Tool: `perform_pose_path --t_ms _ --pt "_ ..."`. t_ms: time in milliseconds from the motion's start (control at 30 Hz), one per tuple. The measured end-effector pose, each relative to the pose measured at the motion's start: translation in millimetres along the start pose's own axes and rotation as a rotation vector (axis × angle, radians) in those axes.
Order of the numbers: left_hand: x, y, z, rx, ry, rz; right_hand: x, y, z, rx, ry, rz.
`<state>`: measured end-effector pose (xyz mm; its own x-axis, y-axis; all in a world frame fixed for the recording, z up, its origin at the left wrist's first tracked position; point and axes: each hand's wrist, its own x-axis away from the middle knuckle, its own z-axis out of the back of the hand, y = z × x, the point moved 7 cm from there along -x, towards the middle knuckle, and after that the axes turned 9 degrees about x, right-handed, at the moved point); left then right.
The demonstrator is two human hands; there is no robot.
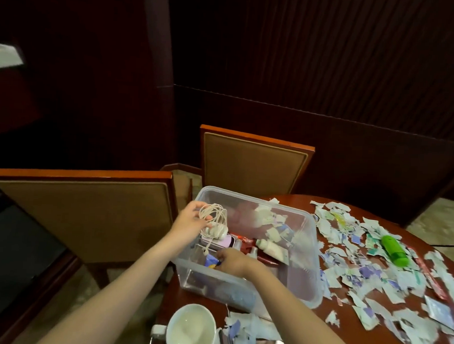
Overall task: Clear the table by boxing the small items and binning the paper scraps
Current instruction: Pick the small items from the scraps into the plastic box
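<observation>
A clear plastic box [309, 256] stands on the dark wooden table [300, 201]. My left hand [190, 221] holds a coiled white earphone cable [214, 219] above the box's left rim. My right hand [232, 260] reaches inside the box and grips a small blue and yellow item [211, 262]. In the box lie a pink case [224, 242], a small white bottle [270, 248], red packaging and some scraps. Torn paper scraps [367, 271] cover the table to the right of the box.
A green cylinder [394, 249] lies among the scraps at right, with a red strip [429, 274] near it. A white cup [190, 329] stands at the table's near edge. Two padded wooden chairs [255, 162] stand behind and left of the table.
</observation>
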<state>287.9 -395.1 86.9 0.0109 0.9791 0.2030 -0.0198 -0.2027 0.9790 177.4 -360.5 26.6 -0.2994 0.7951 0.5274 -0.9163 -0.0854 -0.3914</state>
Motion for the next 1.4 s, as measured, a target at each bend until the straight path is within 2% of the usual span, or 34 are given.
perform_pose_path --t_ms 100,200,333,433,533,600,900,967,1033,1167,1267,1400 --pt "3.5 0.8 -0.4 -0.054 -0.001 -0.056 -5.9 -5.9 -3.3 -0.045 -0.026 0.016" --pt "3.5 2.5 2.1 -0.050 0.035 -0.087 -11.1 1.2 -4.7 -0.203 -0.010 -0.041" --pt "3.8 1.5 4.0 -0.079 0.031 -0.106 -2.5 28.6 19.6 -0.655 0.275 -0.255" --pt "3.4 0.5 2.8 -0.146 0.000 -0.114 3.9 28.0 30.7 -0.902 0.349 -0.187" --pt "3.1 0.5 -0.9 -0.204 -0.038 -0.111 6.4 9.1 30.5 -0.877 0.268 -0.010" --pt "2.5 0.1 -4.2 -0.251 -0.076 -0.119 3.0 5.6 27.7 -0.856 0.250 0.040" --pt "-4.1 -4.8 -5.6 -0.403 -0.051 -0.147 -8.2 31.3 34.8 -0.913 0.523 -0.060" --pt "-4.9 -6.0 -6.1 -0.464 -0.033 -0.148 -12.8 31.5 29.9 -0.930 0.459 -0.070" --pt "-5.2 -6.8 -4.5 -0.535 0.016 -0.151 -16.3 25.7 21.0 -0.938 0.324 -0.059" --pt "-2.2 -8.3 -3.7 -0.640 0.076 -0.154 -19.9 15.6 5.6 -0.854 0.115 -0.026" --pt "-4.7 -12.3 -4.2 -0.748 0.074 -0.133 -22.8 19.5 4.3 -0.771 0.142 -0.063" --pt "-8.7 -26.1 -9.7 -0.852 -0.007 -0.089 -21.1 27.7 9.2 -0.710 0.208 -0.127"
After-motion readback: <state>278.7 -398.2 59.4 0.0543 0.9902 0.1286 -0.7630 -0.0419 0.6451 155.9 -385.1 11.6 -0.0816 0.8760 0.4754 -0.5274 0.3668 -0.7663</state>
